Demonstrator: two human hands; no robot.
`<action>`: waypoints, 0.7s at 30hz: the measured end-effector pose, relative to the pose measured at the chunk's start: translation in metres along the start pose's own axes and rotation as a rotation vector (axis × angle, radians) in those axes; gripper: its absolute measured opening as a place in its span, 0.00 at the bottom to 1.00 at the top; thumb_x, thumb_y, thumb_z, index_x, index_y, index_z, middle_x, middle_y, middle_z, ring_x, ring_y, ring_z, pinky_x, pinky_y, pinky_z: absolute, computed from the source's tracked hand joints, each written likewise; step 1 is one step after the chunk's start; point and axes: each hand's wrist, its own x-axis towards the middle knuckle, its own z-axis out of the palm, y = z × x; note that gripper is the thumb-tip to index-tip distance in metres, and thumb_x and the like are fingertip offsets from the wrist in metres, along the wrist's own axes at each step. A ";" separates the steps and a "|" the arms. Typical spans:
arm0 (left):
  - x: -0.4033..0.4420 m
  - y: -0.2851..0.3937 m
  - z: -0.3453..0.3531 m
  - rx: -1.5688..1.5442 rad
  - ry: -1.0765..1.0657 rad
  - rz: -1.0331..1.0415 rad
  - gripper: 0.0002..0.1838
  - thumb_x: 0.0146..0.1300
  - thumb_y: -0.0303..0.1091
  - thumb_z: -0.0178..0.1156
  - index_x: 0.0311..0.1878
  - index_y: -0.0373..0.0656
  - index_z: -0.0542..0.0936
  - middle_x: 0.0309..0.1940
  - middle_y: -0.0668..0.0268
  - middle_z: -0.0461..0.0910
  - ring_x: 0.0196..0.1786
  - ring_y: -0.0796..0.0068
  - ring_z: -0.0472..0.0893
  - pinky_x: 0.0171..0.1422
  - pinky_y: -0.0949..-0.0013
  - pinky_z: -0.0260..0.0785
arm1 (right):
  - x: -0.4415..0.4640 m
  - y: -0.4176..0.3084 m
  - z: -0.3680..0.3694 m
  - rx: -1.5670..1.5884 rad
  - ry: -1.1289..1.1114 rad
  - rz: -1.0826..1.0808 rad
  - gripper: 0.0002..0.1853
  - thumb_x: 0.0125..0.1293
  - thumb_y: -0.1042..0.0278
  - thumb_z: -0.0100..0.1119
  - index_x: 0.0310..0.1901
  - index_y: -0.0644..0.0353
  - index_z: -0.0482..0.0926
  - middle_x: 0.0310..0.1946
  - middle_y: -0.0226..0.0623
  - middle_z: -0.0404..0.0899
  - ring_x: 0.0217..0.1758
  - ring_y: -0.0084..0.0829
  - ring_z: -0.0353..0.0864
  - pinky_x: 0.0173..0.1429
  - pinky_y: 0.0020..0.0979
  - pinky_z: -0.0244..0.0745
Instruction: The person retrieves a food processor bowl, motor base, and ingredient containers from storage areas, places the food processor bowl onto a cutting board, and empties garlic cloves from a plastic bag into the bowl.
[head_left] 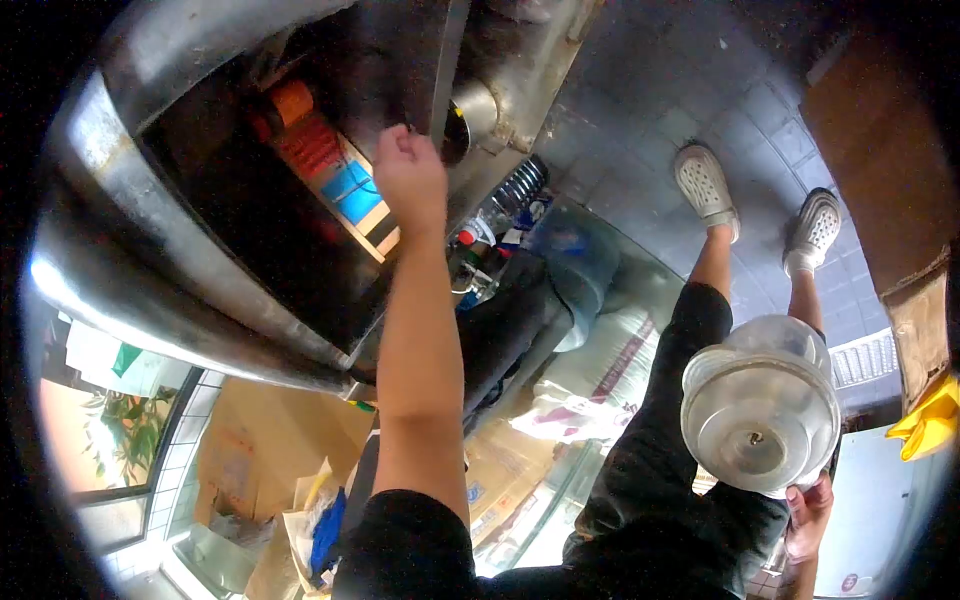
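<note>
My left hand (410, 180) is stretched out over a dark open compartment, with its fingers curled in. Whatever it may hold is too small or hidden to make out. Just beside it lies a wooden tray (375, 230) with a blue piece (352, 192) and red and orange items (305, 135). My right hand (808, 518) is closed on the lower edge of a round clear container (760, 425), held above my legs. The container is cloudy, and a small dark spot shows at its middle.
A metal counter edge (215, 270) curves along the left. Bottles (480, 232), a bluish bin (578, 270), a white sack (600, 370) and cardboard (270, 440) lie below. Light clogs (705, 182) are on the tiled floor (640, 120). Yellow cloth (928, 420) hangs at right.
</note>
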 end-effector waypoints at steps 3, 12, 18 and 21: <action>-0.036 0.030 -0.017 -0.177 -0.016 -0.047 0.09 0.62 0.29 0.61 0.43 0.35 0.78 0.33 0.59 0.81 0.36 0.65 0.81 0.43 0.63 0.74 | 0.000 0.007 -0.004 0.000 0.013 -0.006 0.26 0.58 0.60 0.77 0.55 0.62 0.78 0.49 0.32 0.83 0.54 0.25 0.78 0.61 0.31 0.69; 0.106 -0.101 -0.022 -0.646 0.344 -0.084 0.14 0.71 0.42 0.55 0.53 0.45 0.78 0.35 0.68 0.81 0.34 0.70 0.79 0.36 0.71 0.71 | -0.006 0.001 0.005 0.049 -0.037 -0.066 0.29 0.61 0.62 0.75 0.60 0.63 0.74 0.55 0.33 0.80 0.58 0.26 0.76 0.66 0.30 0.65; 0.215 -0.086 0.010 -1.233 -0.025 -0.146 0.15 0.71 0.43 0.56 0.54 0.46 0.78 0.42 0.66 0.80 0.41 0.73 0.79 0.37 0.70 0.71 | -0.016 -0.001 0.008 0.018 0.027 -0.073 0.30 0.60 0.64 0.75 0.61 0.64 0.74 0.55 0.33 0.80 0.58 0.26 0.76 0.67 0.30 0.64; 0.188 -0.006 -0.008 -1.082 0.013 -0.301 0.15 0.73 0.43 0.54 0.53 0.45 0.77 0.39 0.66 0.80 0.40 0.75 0.79 0.37 0.71 0.71 | -0.023 -0.002 0.009 0.014 0.034 -0.075 0.26 0.60 0.65 0.74 0.58 0.63 0.75 0.53 0.31 0.81 0.56 0.24 0.76 0.64 0.29 0.64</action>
